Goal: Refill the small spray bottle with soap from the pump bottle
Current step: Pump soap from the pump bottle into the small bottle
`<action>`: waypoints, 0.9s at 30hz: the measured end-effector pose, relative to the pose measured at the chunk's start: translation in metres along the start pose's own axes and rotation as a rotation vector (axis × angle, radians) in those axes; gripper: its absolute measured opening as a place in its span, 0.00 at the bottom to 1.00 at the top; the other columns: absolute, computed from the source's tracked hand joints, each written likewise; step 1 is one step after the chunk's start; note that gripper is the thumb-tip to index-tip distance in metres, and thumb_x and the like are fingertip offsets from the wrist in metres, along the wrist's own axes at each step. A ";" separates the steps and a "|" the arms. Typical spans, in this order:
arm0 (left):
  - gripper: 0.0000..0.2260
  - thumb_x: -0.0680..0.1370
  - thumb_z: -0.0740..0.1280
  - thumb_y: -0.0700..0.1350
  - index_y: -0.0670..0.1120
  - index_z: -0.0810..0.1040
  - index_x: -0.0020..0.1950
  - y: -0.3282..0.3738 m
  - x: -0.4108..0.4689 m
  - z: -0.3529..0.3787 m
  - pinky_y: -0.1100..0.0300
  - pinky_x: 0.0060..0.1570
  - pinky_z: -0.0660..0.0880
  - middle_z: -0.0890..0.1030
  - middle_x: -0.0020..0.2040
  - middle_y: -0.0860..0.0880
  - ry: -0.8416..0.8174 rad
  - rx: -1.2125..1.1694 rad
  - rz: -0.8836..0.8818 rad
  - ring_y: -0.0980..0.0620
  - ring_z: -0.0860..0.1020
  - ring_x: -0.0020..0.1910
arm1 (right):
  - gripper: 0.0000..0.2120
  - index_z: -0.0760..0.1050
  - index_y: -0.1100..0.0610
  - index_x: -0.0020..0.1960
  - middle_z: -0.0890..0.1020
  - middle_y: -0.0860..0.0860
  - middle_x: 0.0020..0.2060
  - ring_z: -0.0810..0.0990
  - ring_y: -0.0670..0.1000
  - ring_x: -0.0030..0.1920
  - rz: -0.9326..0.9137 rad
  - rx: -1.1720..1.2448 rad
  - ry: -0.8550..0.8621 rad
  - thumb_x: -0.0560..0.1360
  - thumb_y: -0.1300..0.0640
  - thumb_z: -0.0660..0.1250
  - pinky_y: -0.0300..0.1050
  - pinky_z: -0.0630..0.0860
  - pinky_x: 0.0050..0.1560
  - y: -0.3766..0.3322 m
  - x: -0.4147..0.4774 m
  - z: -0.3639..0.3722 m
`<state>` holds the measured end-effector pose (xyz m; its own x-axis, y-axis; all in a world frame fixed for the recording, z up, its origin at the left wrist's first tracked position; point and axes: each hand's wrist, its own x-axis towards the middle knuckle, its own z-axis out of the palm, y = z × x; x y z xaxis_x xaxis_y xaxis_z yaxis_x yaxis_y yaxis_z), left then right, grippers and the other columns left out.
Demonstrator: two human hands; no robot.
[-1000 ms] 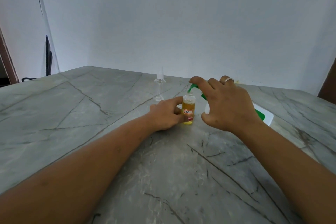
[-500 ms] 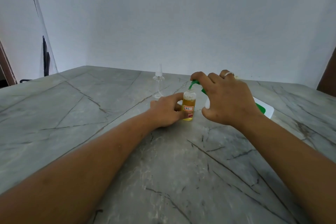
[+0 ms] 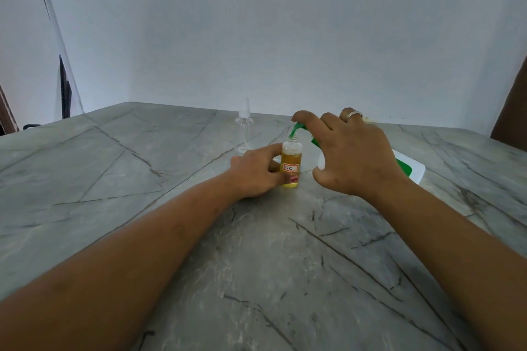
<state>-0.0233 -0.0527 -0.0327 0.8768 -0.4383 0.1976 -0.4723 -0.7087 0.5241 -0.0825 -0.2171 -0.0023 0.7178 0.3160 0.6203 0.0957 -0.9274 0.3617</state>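
A small clear bottle (image 3: 291,163) holding yellow liquid stands upright and uncapped on the marble table, a white label on its front. My left hand (image 3: 255,177) grips its body from the left. The white pump bottle (image 3: 410,169) with green pump head is tilted toward the small bottle, its green spout (image 3: 295,129) just over the open neck. My right hand (image 3: 349,155) is wrapped over the pump head with the index finger on top of the spout, hiding most of the bottle.
An empty clear spray bottle (image 3: 244,129) with its sprayer on stands behind my left hand. The grey marble table (image 3: 142,179) meets a white wall at the back. A dark object leans at the far left wall.
Both hands and both bottles stay in place. Only the camera has shifted slightly.
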 end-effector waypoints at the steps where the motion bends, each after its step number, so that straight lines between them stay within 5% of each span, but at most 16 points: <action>1: 0.27 0.76 0.64 0.57 0.56 0.60 0.73 0.000 0.000 0.000 0.41 0.67 0.64 0.76 0.66 0.49 0.001 0.004 -0.001 0.46 0.73 0.64 | 0.39 0.50 0.44 0.71 0.76 0.50 0.57 0.72 0.55 0.57 0.000 0.002 0.001 0.67 0.43 0.67 0.45 0.74 0.42 0.000 0.000 0.000; 27: 0.26 0.76 0.64 0.57 0.56 0.62 0.72 0.000 0.000 0.000 0.42 0.66 0.65 0.78 0.63 0.49 0.009 0.015 0.009 0.47 0.75 0.61 | 0.40 0.51 0.45 0.73 0.77 0.51 0.54 0.73 0.56 0.55 0.007 0.007 0.002 0.67 0.45 0.67 0.43 0.70 0.37 0.000 0.000 0.000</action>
<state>-0.0231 -0.0530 -0.0330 0.8731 -0.4402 0.2096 -0.4817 -0.7129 0.5096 -0.0824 -0.2174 -0.0028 0.7169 0.3100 0.6245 0.0952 -0.9309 0.3528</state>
